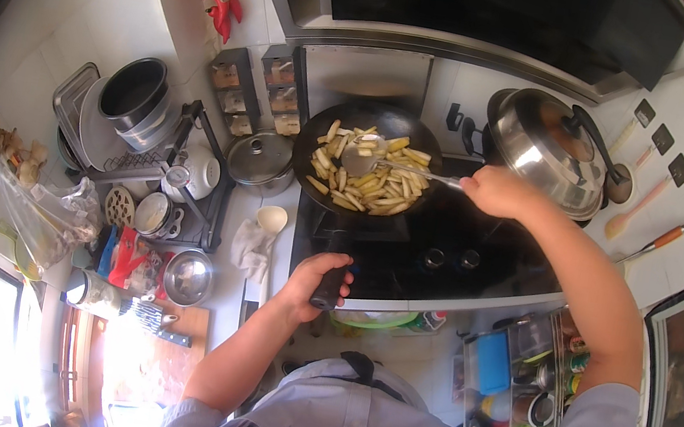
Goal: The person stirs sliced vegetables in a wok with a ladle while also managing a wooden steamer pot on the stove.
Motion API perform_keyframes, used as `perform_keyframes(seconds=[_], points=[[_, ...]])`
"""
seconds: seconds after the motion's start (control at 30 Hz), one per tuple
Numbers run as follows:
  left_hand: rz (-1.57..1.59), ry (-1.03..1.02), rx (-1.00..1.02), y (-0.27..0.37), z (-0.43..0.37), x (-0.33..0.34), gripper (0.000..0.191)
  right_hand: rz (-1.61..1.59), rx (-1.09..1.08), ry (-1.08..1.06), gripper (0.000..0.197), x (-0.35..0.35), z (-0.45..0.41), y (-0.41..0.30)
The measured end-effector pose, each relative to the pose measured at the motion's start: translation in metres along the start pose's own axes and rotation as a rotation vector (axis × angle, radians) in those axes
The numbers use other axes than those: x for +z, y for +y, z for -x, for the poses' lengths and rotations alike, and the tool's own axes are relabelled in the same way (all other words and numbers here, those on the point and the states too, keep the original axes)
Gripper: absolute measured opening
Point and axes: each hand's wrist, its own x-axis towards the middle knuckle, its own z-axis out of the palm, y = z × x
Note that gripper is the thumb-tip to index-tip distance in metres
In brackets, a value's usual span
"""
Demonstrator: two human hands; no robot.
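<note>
A black wok (321, 135) sits on the left side of the black glass cooktop (497, 260). My left hand (311, 283) grips the wok's dark handle (331, 279), which points toward me. Inside the wok lie many pale yellow vegetable strips (379, 193), possibly eggplant. My right hand (498, 192) holds a metal spatula (423, 173) by its handle, coming in from the right. The spatula's broad head (359, 161) rests among the strips, with a few pieces on it.
A large steel lidded pot (529, 150) stands at the cooktop's back right. Left of the wok are a lidded saucepan (259, 162), a pale ladle (271, 220) on a cloth (250, 252), a dish rack (212, 219), a steel bowl (187, 277) and a knife (172, 338) on a cutting board (181, 363).
</note>
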Motion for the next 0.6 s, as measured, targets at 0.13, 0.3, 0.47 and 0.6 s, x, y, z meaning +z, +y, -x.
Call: perform_keyframes(seconds=[0.13,0.3,0.47,0.6], points=[[0.005,-0.007,-0.006,-0.001,0.0,-0.001,0.026,0.003,-0.073,0.09,0.046,-0.019,0.003,-0.004],[0.001,-0.002,-0.012,0.001,0.001,0.002,0.026,-0.051,-0.072,-0.055,0.046,-0.007,-0.002,-0.025],[-0.007,0.005,-0.01,0.0,0.002,0.001,0.025,0.059,-0.059,0.029,0.047,0.009,-0.008,-0.004],[-0.005,0.017,-0.011,0.002,0.003,-0.001,0.026,0.094,-0.045,0.148,0.044,-0.013,0.004,0.0]])
